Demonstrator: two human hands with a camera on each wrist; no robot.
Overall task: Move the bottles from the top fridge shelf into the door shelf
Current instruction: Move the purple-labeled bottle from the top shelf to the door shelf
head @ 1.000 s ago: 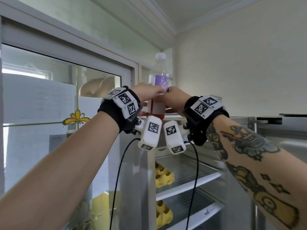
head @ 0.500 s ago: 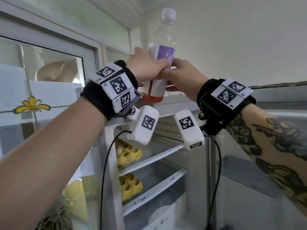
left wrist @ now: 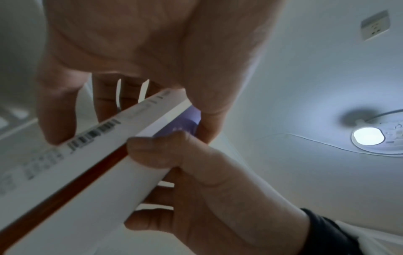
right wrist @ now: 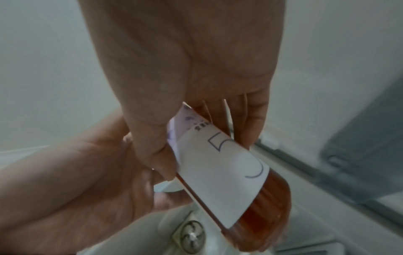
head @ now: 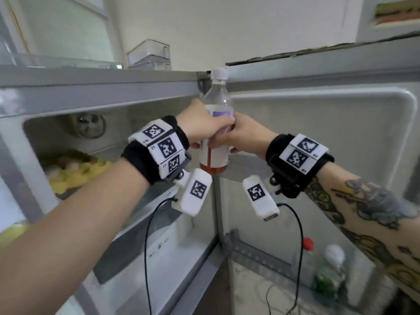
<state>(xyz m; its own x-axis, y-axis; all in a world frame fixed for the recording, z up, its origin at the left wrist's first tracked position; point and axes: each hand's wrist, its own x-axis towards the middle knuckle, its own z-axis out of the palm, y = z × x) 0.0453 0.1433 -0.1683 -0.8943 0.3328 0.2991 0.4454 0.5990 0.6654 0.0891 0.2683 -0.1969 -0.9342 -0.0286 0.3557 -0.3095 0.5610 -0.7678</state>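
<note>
A clear bottle [head: 215, 123] is held up in front of the open fridge, level with the top edge where cabinet and door [head: 318, 123] meet. Its long axis is kept near vertical, white cap uppermost, the base with its reddish-orange liquid pointed down (a slight lean cannot be ruled out, given the wide lens). The white-and-purple label is gripped from both sides: the left hand [head: 200, 123] is wrapped round it from the left, the right hand [head: 245, 137] from the right, fingers curled and closed on the bottle in each case. The bottle is clear of any shelf. Two other bottles [head: 327, 264], one red-capped and one white-capped, are seen standing low in the door shelf. Yellow egg trays [head: 75, 171] are noted on an inner shelf at left.
</note>
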